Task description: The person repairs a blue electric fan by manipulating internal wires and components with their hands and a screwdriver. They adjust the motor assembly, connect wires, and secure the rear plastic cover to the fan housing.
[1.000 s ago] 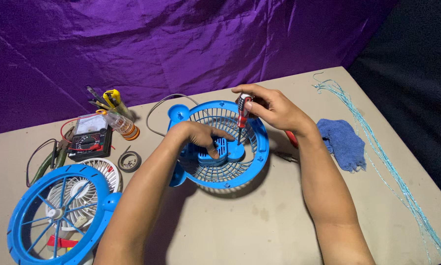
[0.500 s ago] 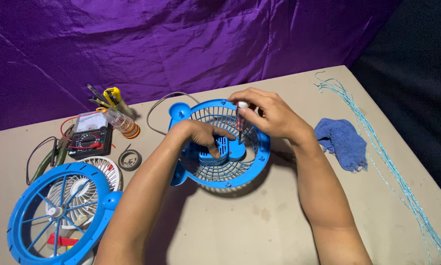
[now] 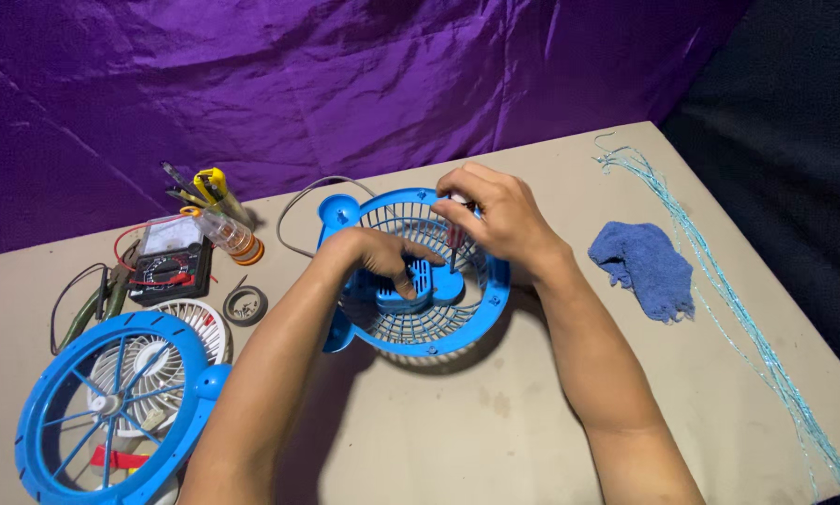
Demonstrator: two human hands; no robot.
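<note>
A blue plastic fan housing [image 3: 481, 309] with a round grille lies in the middle of the table. My left hand [image 3: 382, 257] rests inside it, fingers pressing on the blue centre block [image 3: 410, 285]. My right hand [image 3: 495, 215] is at the housing's far rim, closed around a screwdriver [image 3: 454, 238] whose shaft points down into the grille beside the centre block. The handle is mostly hidden in my fist.
A blue front grille [image 3: 60, 421] with a white fan blade [image 3: 149, 355] lies at the left front. Behind it are a multimeter [image 3: 167, 266], pliers [image 3: 93, 304], a solder roll [image 3: 245, 305], a small bottle [image 3: 228, 234] and hand tools [image 3: 205, 187]. A blue cloth [image 3: 644, 266] and light-blue string [image 3: 738, 309] lie at the right.
My right hand has turned over the screwdriver, so its red handle no longer shows, and shifted slightly left along the rim. My left hand stays on the centre block.
</note>
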